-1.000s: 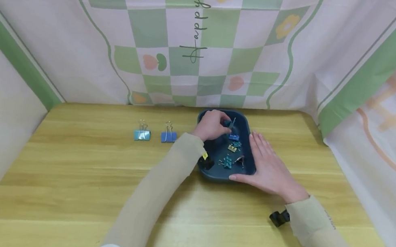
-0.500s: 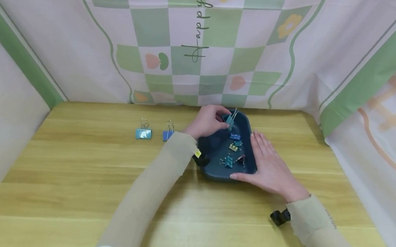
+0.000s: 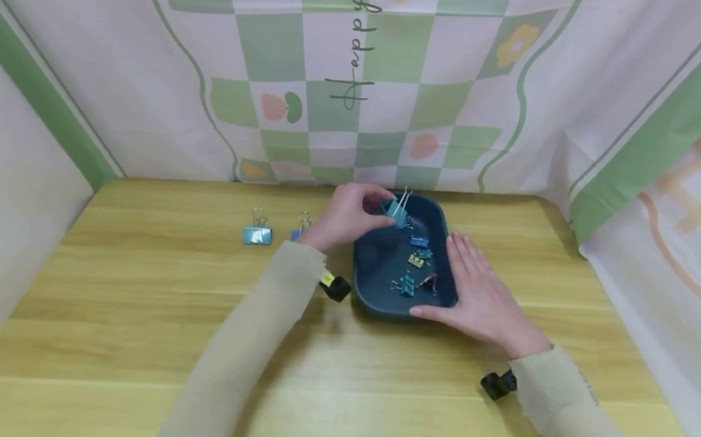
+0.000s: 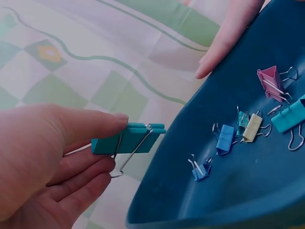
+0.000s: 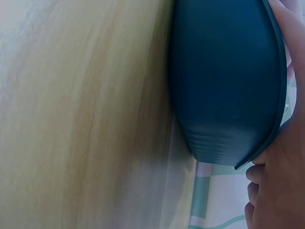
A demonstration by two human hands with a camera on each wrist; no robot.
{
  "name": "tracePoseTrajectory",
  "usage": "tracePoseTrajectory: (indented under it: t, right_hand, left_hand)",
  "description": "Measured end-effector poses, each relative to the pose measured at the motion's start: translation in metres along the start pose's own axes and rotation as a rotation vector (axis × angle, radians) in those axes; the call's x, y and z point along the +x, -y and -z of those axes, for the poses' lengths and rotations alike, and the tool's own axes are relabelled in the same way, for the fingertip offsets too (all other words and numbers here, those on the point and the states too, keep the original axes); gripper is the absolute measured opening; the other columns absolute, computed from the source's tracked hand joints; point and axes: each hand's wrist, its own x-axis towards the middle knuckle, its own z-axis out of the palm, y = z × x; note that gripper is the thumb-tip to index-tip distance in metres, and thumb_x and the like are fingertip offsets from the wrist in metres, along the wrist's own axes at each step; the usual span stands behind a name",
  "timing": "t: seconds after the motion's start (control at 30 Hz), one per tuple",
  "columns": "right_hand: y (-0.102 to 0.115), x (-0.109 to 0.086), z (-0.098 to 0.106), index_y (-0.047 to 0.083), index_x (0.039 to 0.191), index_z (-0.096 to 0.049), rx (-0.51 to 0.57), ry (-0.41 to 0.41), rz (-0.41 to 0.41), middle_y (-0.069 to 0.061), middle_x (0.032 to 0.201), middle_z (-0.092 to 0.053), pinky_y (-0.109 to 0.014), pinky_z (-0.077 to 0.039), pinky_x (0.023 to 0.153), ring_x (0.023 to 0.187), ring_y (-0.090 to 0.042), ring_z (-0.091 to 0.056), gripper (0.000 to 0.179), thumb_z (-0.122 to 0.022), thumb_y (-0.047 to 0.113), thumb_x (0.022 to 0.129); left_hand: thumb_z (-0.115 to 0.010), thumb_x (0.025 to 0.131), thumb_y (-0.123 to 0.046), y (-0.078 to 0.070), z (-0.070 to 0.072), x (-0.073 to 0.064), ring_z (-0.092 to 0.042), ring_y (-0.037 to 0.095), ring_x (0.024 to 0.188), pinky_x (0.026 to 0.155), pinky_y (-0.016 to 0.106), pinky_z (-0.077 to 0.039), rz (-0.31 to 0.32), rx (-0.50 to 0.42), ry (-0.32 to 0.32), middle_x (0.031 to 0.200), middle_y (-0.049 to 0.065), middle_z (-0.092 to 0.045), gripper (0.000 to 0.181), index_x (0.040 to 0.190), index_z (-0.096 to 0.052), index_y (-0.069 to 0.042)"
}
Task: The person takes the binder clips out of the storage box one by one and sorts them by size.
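My left hand (image 3: 351, 215) pinches a large teal binder clip (image 4: 128, 138) between thumb and fingers, over the far left part of the dark blue tray (image 3: 374, 297). The clip's wire handles stick up in the head view. Along the tray's right side lies my right hand (image 3: 484, 299), fingers straight against the rim and thumb at the near corner. Inside the tray are several smaller clips: a pink clip (image 4: 270, 82), a yellow clip (image 4: 252, 128), a blue clip (image 4: 225, 140), a little blue clip (image 4: 201, 171) and a teal clip (image 4: 290, 115).
Left of the tray, a shiny light-blue binder clip (image 3: 257, 235) stands on the wooden table (image 3: 119, 307). Beside it a blue binder clip (image 3: 296, 235) is partly hidden by my left wrist. A checked curtain (image 3: 335, 123) hangs along the table's back edge.
My left hand has lifted the large teal binder clip from among the others and drawn it leftward toward the tray's left rim. My right hand has stayed at the tray.
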Motion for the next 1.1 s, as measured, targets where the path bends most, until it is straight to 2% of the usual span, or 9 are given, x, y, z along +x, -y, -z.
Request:
tracePoseTrajectory:
  t: [0.37,0.53,0.63,0.8,0.87,1.1]
  right_hand:
    - [0.002,-0.002,0.000,0.001,0.162,-0.001,0.002,0.004,-0.003,-0.015,0.169,0.005,-0.051,-0.010,0.122,0.154,-0.030,0.003,0.131,-0.064,0.081,0.079]
    - [0.001,-0.002,0.000,0.001,0.161,0.000,-0.004,0.001,0.001,-0.014,0.168,0.006,-0.050,-0.009,0.123,0.154,-0.029,0.004,0.131,-0.064,0.080,0.079]
    - [0.001,-0.002,0.000,0.001,0.161,0.000,-0.006,-0.002,0.006,-0.016,0.168,0.005,-0.049,-0.009,0.123,0.154,-0.029,0.004,0.131,-0.064,0.080,0.079]
    - [0.001,-0.001,0.000,0.001,0.161,0.000,-0.006,-0.008,0.012,-0.018,0.168,0.003,-0.048,-0.009,0.123,0.154,-0.029,0.004,0.131,-0.064,0.080,0.079]
    - [0.001,-0.001,0.000,0.001,0.161,0.000,-0.006,-0.004,0.011,-0.016,0.168,0.004,-0.048,-0.008,0.123,0.154,-0.028,0.005,0.131,-0.064,0.080,0.079]
    - [0.000,0.000,0.000,0.000,0.161,-0.001,-0.008,-0.006,0.014,-0.015,0.168,0.005,-0.049,-0.009,0.123,0.154,-0.029,0.004,0.131,-0.064,0.080,0.079]
  left_hand:
    - [-0.082,0.088,-0.012,0.017,0.023,-0.023,-0.068,0.024,0.105,0.092,0.032,-0.054,-0.021,-0.107,-0.100,0.115,0.006,-0.072,0.033,0.120,-0.073,-0.009]
    - [-0.084,0.086,-0.013,0.026,0.040,-0.034,-0.068,0.020,0.102,0.091,0.030,-0.054,-0.023,-0.163,-0.155,0.112,0.005,-0.073,0.035,0.119,-0.074,-0.010]
    - [-0.086,0.084,-0.014,0.033,0.051,-0.042,-0.069,0.019,0.101,0.091,0.031,-0.055,0.000,-0.199,-0.198,0.109,0.005,-0.073,0.036,0.118,-0.075,-0.010]
    - [-0.087,0.083,-0.011,0.049,0.072,-0.059,-0.069,0.031,0.105,0.095,0.042,-0.054,0.024,-0.257,-0.252,0.111,0.010,-0.073,0.038,0.118,-0.073,-0.006]
    - [-0.086,0.083,-0.012,0.057,0.081,-0.068,-0.068,0.035,0.107,0.096,0.042,-0.054,0.032,-0.265,-0.262,0.114,0.011,-0.073,0.040,0.119,-0.072,-0.005]
    - [-0.087,0.084,-0.018,0.089,0.110,-0.097,-0.068,0.029,0.108,0.095,0.038,-0.054,0.138,-0.225,-0.302,0.119,0.013,-0.071,0.044,0.122,-0.070,-0.006]
